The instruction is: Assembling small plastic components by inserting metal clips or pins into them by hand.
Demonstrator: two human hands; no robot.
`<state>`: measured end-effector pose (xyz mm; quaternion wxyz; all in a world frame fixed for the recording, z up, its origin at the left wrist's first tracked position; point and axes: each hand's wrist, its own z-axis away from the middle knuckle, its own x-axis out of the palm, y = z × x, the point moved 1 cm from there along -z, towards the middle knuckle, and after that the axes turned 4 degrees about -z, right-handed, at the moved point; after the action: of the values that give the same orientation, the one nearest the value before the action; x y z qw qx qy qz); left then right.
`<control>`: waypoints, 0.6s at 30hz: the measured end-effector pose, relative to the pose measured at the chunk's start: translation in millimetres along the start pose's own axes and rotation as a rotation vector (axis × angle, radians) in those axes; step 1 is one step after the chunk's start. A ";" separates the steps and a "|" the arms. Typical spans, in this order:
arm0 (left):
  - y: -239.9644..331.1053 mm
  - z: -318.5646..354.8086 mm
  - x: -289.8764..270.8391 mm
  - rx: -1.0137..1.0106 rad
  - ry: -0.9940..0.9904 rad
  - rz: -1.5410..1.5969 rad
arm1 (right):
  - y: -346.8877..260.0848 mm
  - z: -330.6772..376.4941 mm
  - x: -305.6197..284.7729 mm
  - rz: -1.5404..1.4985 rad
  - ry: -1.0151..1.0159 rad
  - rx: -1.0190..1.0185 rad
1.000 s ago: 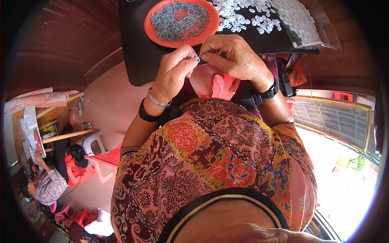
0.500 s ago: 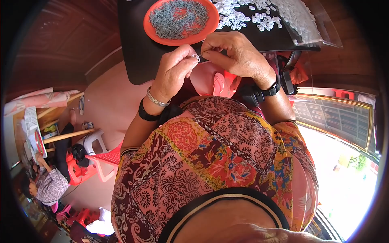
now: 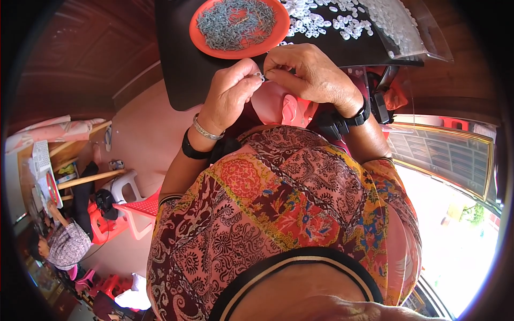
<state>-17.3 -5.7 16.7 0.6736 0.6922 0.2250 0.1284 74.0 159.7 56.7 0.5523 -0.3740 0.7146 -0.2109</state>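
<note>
On the body side of the orange plate (image 3: 235,54), the left hand (image 3: 227,91) is pinching a small white piece (image 3: 259,75) – its long axis unclear. The right hand (image 3: 316,75) is facing it from just beside, also pinching, on what I cannot tell. The plate is resting on a black table (image 3: 184,80), loose white pieces (image 3: 350,27) lying to its right – another person (image 3: 69,245) well to its left.

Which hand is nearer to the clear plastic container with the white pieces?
Right. The right hand is to the left of the clear plastic container and lower in the picture; the left hand is farther left, beyond the right hand.
</note>
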 end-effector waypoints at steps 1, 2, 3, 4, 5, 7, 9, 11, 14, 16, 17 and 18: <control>-0.6 -0.2 -0.3 0.007 -0.012 -0.016 | -0.2 0.2 0.1 -0.001 -0.015 0.013; -1.3 -0.3 -0.5 0.013 -0.025 -0.033 | -0.2 0.1 0.3 -0.002 -0.029 0.027; -2.4 -0.2 -0.4 0.011 -0.025 -0.033 | -0.3 -0.3 0.2 -0.003 -0.029 0.027; -3.6 -0.1 -0.1 0.015 -0.024 -0.033 | -0.4 -0.8 0.0 0.004 -0.040 0.015; -4.2 0.1 0.3 0.018 -0.023 -0.033 | -0.5 -1.1 0.3 0.012 -0.050 0.003; -0.7 0.3 2.7 0.011 -0.015 -0.017 | 0.0 -0.8 0.4 0.017 -0.055 0.016; -0.2 0.3 3.5 0.004 -0.007 -0.001 | 0.4 -0.7 0.1 0.022 -0.060 0.028; -1.5 -0.5 3.9 0.058 -0.005 -0.101 | 0.7 -0.9 -0.9 0.016 -0.101 0.042; 3.3 -0.5 7.3 0.136 -0.006 -0.191 | 0.6 1.0 -2.5 0.036 -0.139 0.043; 3.0 -0.9 8.4 0.122 -0.029 -0.192 | 2.7 2.2 -3.8 0.003 -0.148 0.047; 2.0 -1.0 8.5 0.101 -0.045 -0.194 | 4.1 3.1 -3.2 -0.038 -0.162 0.049; 1.7 -1.1 9.6 0.112 -0.052 -0.192 | 5.2 4.9 -2.3 -0.027 -0.156 0.053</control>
<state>-9.3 -0.1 17.3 0.6488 0.7071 0.2795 0.0327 77.3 165.3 53.0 0.6131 -0.3840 0.6585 -0.2074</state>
